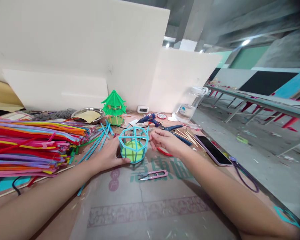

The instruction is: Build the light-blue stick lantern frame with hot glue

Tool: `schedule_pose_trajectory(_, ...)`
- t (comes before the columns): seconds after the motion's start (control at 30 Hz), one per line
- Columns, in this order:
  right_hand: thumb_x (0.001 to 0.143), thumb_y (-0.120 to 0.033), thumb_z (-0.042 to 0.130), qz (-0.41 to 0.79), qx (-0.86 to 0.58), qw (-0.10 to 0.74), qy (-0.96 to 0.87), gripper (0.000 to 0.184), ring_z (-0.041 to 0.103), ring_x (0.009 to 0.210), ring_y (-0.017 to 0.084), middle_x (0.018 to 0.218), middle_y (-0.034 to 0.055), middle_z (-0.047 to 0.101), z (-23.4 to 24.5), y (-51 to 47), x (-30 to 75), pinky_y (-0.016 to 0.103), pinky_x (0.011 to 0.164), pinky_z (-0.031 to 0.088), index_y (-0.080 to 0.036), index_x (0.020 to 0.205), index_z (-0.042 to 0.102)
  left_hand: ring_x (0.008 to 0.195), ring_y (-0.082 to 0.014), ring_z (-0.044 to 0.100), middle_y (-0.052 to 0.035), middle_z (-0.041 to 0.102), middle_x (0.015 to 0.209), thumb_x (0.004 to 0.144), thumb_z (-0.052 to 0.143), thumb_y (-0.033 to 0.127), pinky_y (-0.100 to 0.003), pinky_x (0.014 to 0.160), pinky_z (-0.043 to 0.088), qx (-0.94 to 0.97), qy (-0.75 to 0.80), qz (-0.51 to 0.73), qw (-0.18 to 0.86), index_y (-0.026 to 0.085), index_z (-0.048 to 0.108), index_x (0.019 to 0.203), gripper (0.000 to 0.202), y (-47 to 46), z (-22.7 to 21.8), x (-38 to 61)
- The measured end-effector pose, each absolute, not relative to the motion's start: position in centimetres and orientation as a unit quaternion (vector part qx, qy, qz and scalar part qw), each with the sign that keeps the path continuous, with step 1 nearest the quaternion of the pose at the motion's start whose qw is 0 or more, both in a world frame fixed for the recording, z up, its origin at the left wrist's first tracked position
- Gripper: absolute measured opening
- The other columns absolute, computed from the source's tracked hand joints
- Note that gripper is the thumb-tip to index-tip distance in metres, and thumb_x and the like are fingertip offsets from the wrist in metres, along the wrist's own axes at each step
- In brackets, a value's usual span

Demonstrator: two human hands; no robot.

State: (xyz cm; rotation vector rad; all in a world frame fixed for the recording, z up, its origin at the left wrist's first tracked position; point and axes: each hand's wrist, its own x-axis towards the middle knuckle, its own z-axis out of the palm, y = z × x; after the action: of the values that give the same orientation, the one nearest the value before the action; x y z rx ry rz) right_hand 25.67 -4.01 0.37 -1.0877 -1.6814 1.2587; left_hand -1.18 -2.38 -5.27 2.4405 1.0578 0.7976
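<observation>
A small light-blue cage-like frame (134, 137) with a green round base (133, 151) stands upright in front of me. My left hand (112, 154) is closed round its left side, with the thumb along the bottom edge. Close to the frame's right side is my right hand (163, 141), its fingers curled and pinched together; what they hold, if anything, cannot be made out. Pink-handled thread snips (153, 174) lie on the clear plastic sheet (140, 213) just nearer to me. Behind the frame rests a blue glue gun (150, 119).
Bundles of coloured pipe cleaners (32, 146) cover the left side, with loose blue strips (97, 145) beside them. A green-roofed model hut (114, 110), metal dish (100, 115), timer (143, 109) and water jug (188, 105) stand behind. Pliers (173, 127), sticks (187, 136) and a phone (213, 150) lie right.
</observation>
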Motion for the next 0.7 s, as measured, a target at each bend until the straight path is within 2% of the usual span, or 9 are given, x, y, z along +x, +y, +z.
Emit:
schedule_pose_trajectory(0.1, 0.083, -0.064, 0.053, 0.459, -0.447, 0.435, -0.632, 0.045, 0.052, 0.051, 0.012, 0.056, -0.0025, 0.054, -0.6, -3.0, 26.1, 0.026, 0.053, 0.044, -0.02, 0.075, 0.051, 0.124, -0.0379, 0.047, -0.013, 0.055, 0.126, 0.073, 0.07, 0.059, -0.054, 0.103, 0.039, 0.873, 0.385, 0.25, 0.168, 0.022, 0.046, 0.127, 0.07, -2.3, -5.5, -1.2)
schedule_pose_trajectory(0.17, 0.083, -0.059, 0.057, 0.424, -0.458, 0.464, -0.628, 0.041, 0.049, 0.052, 0.011, 0.058, -0.0038, 0.052, -0.8, -2.8, 26.2, 0.024, 0.054, 0.043, -0.02, 0.073, 0.052, 0.122, -0.0368, 0.048, -0.0119, 0.056, 0.124, 0.074, 0.07, 0.059, -0.053, 0.101, 0.04, 0.875, 0.376, 0.251, 0.171, 0.023, 0.047, 0.126, 0.067, -2.2, -5.6, -1.2)
schedule_pose_trajectory(0.43, 0.077, -0.046, 0.066, 0.336, -0.484, 0.467, -0.66, 0.028, 0.057, 0.064, 0.015, 0.07, -0.0003, 0.062, -0.7, -2.8, 26.1, 0.03, 0.065, 0.048, -0.018, 0.078, 0.061, 0.116, -0.0343, 0.054, -0.0149, 0.056, 0.127, 0.076, 0.069, 0.059, -0.048, 0.099, 0.042, 0.884, 0.344, 0.254, 0.189, 0.019, 0.047, 0.125, 0.067, -1.8, -5.9, -1.4)
schedule_pose_trajectory(0.5, 0.08, -0.043, 0.065, 0.29, -0.487, 0.475, -0.673, 0.024, 0.061, 0.075, 0.018, 0.079, 0.0023, 0.067, 0.1, -3.4, 26.1, 0.035, 0.076, 0.049, -0.019, 0.081, 0.064, 0.117, -0.0346, 0.053, -0.0139, 0.057, 0.127, 0.076, 0.069, 0.058, -0.048, 0.1, 0.042, 0.883, 0.342, 0.258, 0.192, 0.02, 0.048, 0.127, 0.066, -1.8, -5.8, -1.4)
schedule_pose_trajectory(0.57, 0.088, -0.038, 0.058, 0.21, -0.459, 0.462, -0.729, 0.021, 0.063, 0.094, 0.022, 0.094, 0.0057, 0.071, 1.2, -4.4, 25.9, 0.041, 0.09, 0.047, -0.02, 0.09, 0.068, 0.119, -0.0348, 0.052, -0.0124, 0.057, 0.128, 0.075, 0.071, 0.056, -0.049, 0.101, 0.041, 0.882, 0.34, 0.264, 0.191, 0.022, 0.048, 0.129, 0.068, -2.0, -5.6, -1.3)
schedule_pose_trajectory(0.63, 0.097, -0.032, 0.047, 0.122, -0.393, 0.411, -0.813, 0.026, 0.058, 0.115, 0.023, 0.114, 0.007, 0.07, 2.2, -5.4, 25.5, 0.046, 0.104, 0.04, -0.023, 0.106, 0.069, 0.12, -0.0346, 0.052, -0.0119, 0.058, 0.128, 0.074, 0.072, 0.054, -0.049, 0.102, 0.04, 0.881, 0.339, 0.267, 0.192, 0.022, 0.048, 0.129, 0.068, -2.2, -5.3, -1.1)
schedule_pose_trajectory(0.7, 0.099, -0.029, 0.041, 0.056, -0.358, 0.352, -0.863, 0.033, 0.048, 0.129, 0.024, 0.133, 0.0064, 0.061, 2.7, -6.2, 25.0, 0.05, 0.112, 0.032, -0.026, 0.124, 0.063, 0.118, -0.0343, 0.053, -0.0121, 0.058, 0.128, 0.075, 0.072, 0.053, -0.05, 0.101, 0.041, 0.882, 0.338, 0.266, 0.194, 0.022, 0.05, 0.127, 0.065, -2.3, -5.1, -1.0)
